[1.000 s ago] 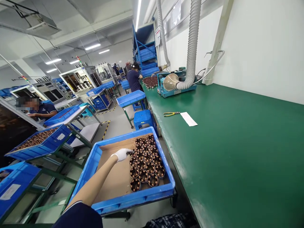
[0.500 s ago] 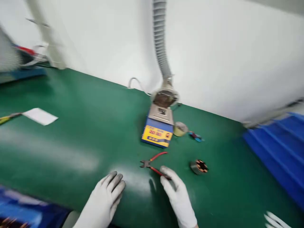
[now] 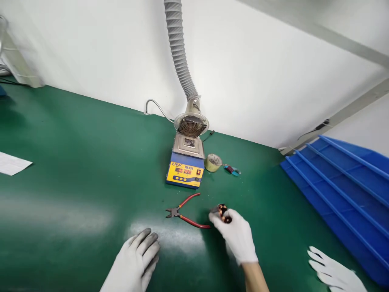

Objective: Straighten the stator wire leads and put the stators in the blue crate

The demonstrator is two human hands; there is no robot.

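My right hand (image 3: 235, 233), in a white glove, is closed around a small motor stator (image 3: 223, 211) with copper windings. Part of the stator is hidden behind the fingers. Just left of that hand lie red-handled cutting pliers (image 3: 185, 211), their jaws pointing left and their handles spread. My left hand (image 3: 135, 257), gloved in white with greyish fingertips, rests on the green tabletop with its fingers stretched out, holding nothing.
A blue and yellow solder pot (image 3: 185, 170) stands behind the pliers, under a grey extraction hose (image 3: 179, 48). Beside it are a small round tub (image 3: 213, 163) and a blue-handled tool (image 3: 232, 170). A blue ribbed panel (image 3: 343, 194) and a white glove (image 3: 334, 269) are at right; paper (image 3: 13, 163) lies left.
My right hand has left the pliers' handle and gripped the stator, which has come off its earlier spot toward the pliers. My left hand stays flat. The view has turned right.
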